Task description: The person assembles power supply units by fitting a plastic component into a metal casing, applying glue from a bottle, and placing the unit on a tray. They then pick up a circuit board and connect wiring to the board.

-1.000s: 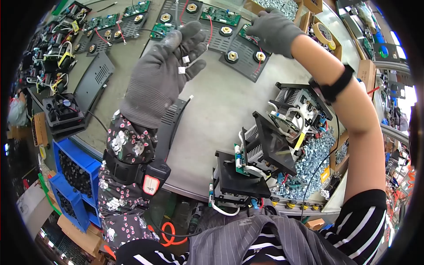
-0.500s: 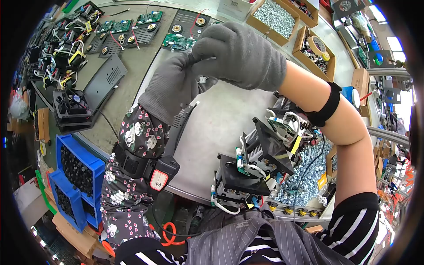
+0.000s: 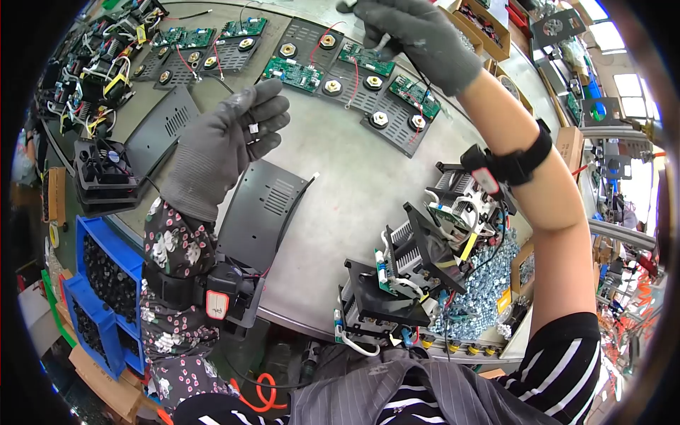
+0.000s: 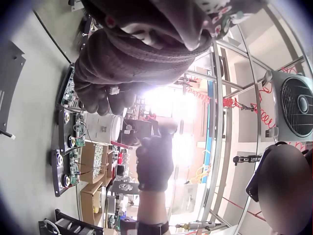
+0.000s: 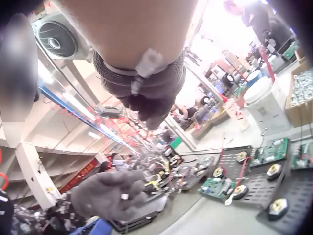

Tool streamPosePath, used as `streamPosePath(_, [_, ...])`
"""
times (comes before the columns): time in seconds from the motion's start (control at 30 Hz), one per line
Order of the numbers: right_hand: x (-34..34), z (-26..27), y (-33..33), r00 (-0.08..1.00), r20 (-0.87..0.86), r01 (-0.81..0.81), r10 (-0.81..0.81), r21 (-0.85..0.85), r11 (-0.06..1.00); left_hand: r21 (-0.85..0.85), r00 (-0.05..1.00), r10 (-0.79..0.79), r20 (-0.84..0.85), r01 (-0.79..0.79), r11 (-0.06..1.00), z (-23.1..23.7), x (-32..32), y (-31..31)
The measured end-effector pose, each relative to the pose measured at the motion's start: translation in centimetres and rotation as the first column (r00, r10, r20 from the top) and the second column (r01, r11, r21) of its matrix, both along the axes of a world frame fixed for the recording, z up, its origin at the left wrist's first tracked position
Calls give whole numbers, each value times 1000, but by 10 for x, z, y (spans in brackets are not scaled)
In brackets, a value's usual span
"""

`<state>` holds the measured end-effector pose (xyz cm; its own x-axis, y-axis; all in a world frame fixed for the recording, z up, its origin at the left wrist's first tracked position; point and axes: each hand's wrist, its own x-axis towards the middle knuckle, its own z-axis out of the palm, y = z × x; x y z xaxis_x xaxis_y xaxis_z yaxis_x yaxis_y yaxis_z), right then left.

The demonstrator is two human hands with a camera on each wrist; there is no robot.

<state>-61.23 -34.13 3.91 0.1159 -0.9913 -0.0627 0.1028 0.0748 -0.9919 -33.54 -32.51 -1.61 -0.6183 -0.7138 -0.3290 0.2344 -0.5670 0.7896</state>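
My gloved left hand [image 3: 212, 142] is palm up over the left side of the bench, its fingers half curled around a small white connector [image 3: 253, 129]. The same connector [image 5: 124, 197] shows against the glove in the right wrist view. My gloved right hand [image 3: 421, 42] is raised at the back right, fingers bent; a dark wire runs close below it. What it grips, if anything, I cannot tell. Below the hands lie slotted panels [image 3: 386, 131] with green circuit boards [image 3: 414, 95] and brass-centred round parts. A dark slotted cover [image 3: 258, 205] lies beside my left forearm.
Heatsink assemblies [image 3: 382, 297] stand at the front right, beside a heap of small metal parts [image 3: 478, 290]. Blue bins [image 3: 110, 276] of black parts sit at the left edge. A fan unit [image 3: 106, 170] and wired assemblies [image 3: 78, 78] occupy the left side.
My right hand moved to the left hand, touched it, then drew away up and right. My left hand shifted left and lower, uncovering more of the slotted cover.
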Motion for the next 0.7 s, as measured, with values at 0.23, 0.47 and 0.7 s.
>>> streamPosePath(0.23, [-57, -69, -71, 605, -773, -310, 189, -11, 951, -53, 989, 97, 110, -91, 994, 12, -6, 7])
streamPosePath(0.47, [11, -42, -14, 764, -406, -465, 501, 191, 864, -200, 951, 171, 257, -121, 972, 16, -21, 15])
streamPosePath(0.7, [36, -37, 16, 779, -208, -517, 592, 322, 793, -209, 920, 195, 341, -128, 969, 17, -32, 22])
